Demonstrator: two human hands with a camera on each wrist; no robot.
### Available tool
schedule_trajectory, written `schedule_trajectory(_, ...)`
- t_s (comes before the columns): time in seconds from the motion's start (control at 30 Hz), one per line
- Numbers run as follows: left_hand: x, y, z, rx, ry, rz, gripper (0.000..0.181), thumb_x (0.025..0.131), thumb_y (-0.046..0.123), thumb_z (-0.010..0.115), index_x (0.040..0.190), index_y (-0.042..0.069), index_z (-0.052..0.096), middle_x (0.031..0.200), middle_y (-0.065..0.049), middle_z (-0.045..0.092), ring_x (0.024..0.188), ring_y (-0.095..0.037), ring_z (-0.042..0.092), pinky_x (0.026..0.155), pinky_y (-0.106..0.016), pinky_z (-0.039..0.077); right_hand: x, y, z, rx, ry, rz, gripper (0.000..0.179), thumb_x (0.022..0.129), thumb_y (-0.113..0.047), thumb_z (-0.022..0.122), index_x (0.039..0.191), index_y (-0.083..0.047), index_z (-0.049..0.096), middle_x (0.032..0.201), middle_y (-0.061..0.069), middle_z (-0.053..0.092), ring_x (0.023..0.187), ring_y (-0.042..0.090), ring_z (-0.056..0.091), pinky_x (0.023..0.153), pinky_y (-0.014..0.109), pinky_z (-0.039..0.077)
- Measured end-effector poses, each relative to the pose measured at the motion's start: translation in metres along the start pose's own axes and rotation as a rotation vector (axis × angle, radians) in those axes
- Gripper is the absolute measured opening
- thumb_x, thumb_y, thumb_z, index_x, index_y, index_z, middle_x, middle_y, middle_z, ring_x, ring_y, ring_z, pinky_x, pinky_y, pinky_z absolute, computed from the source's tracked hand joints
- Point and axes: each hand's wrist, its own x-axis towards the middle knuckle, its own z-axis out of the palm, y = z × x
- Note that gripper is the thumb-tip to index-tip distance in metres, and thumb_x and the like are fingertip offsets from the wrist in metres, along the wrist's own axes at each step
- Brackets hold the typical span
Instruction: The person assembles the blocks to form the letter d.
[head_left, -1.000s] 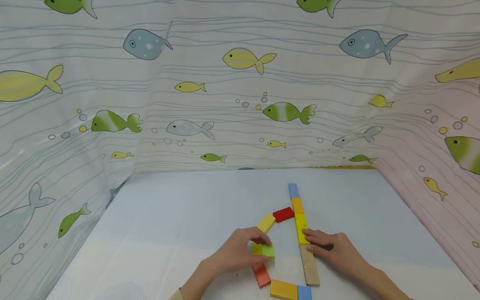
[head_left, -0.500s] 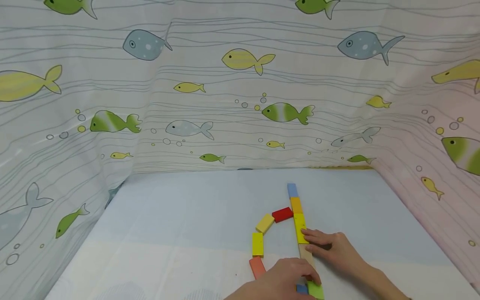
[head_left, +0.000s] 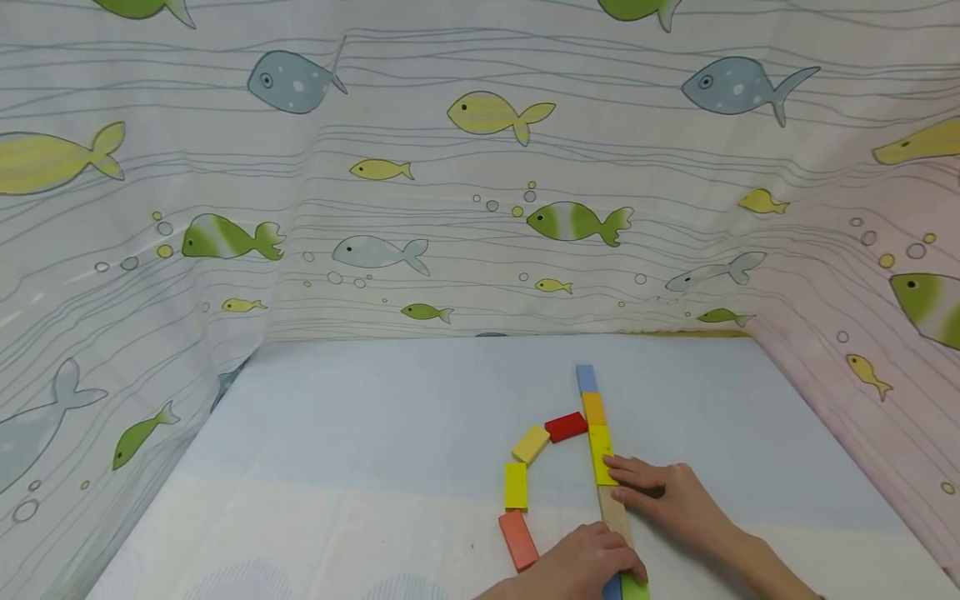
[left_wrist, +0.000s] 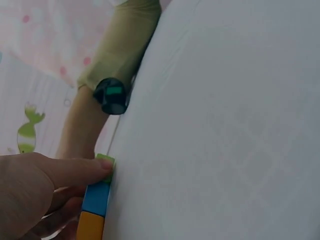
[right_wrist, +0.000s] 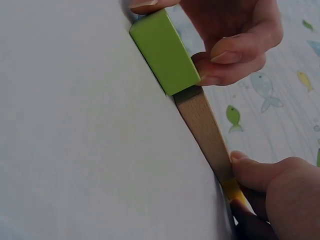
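My left hand (head_left: 585,560) pinches a green wooden block (right_wrist: 165,52) between thumb and fingers at the near end of a straight row. A blue block (left_wrist: 96,198) lies against the green one, with an orange block (left_wrist: 90,226) beyond it. My right hand (head_left: 678,504) rests at the row's right side, its fingertips on a yellow block (head_left: 601,446) and its thumb by a plain wooden block (head_left: 613,510). The green block stands at the plain block's near end. Part of the plain block is behind my left hand in the head view.
Farther up the row lie an orange block (head_left: 594,408) and a blue block (head_left: 587,379). A curve of red (head_left: 566,427), pale yellow (head_left: 531,445), yellow (head_left: 516,486) and coral (head_left: 518,540) blocks lies to the left. A fish-print curtain (head_left: 420,200) surrounds the table (head_left: 360,433).
My left hand has carried the green block from above the curve's yellow block down and right to the near end of the row. My right hand has stayed in place.
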Motion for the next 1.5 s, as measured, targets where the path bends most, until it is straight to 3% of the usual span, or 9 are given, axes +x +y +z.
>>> schedule_trajectory(0.1, -0.0004, -0.0011, 0.0017, 0.021, 0.013, 0.021, 0.033, 0.091, 0.032, 0.074, 0.120, 0.016, 0.067, 0.113, 0.010, 0.068, 0.099, 0.004, 0.050, 0.090, -0.002, 0.032, -0.0006, 0.0002, 0.0007, 0.000, 0.004, 0.010, 0.045, 0.087, -0.053, 0.070, 0.126, -0.030, 0.071, 0.126, -0.016, 0.067, 0.125, 0.023, 0.060, 0.097, 0.024, 0.051)
schedule_trajectory(0.4, -0.0007, -0.0023, 0.0020, 0.023, -0.003, 0.012, 0.035, 0.092, 0.034, 0.073, 0.122, 0.017, 0.066, 0.114, 0.010, 0.067, 0.100, 0.003, 0.048, 0.091, -0.003, 0.033, -0.0015, -0.0012, 0.0001, 0.004, -0.007, 0.044, 0.047, 0.086, -0.056, 0.069, 0.126, -0.031, 0.070, 0.127, -0.016, 0.067, 0.127, 0.024, 0.059, 0.099, 0.043, 0.052)
schedule_trajectory(0.73, -0.0025, -0.0031, 0.0021, 0.022, 0.014, -0.021, 0.035, 0.092, 0.037, 0.072, 0.122, 0.018, 0.067, 0.112, 0.011, 0.066, 0.099, 0.003, 0.047, 0.089, -0.004, 0.034, -0.0007, -0.0002, 0.0029, 0.002, -0.004, 0.072, 0.045, 0.085, -0.055, 0.071, 0.125, -0.034, 0.070, 0.127, -0.019, 0.066, 0.128, 0.022, 0.059, 0.100, 0.039, 0.052)
schedule_trajectory(1.5, -0.0026, -0.0041, 0.0055, 0.031, 0.027, -0.039, 0.035, 0.094, 0.040, 0.069, 0.124, 0.023, 0.065, 0.111, 0.014, 0.060, 0.103, 0.003, 0.044, 0.090, -0.003, 0.032, 0.0009, -0.0022, -0.0023, -0.005, -0.033, 0.084, 0.048, 0.086, -0.056, 0.070, 0.126, -0.031, 0.070, 0.127, -0.016, 0.066, 0.127, 0.023, 0.059, 0.100, 0.043, 0.052)
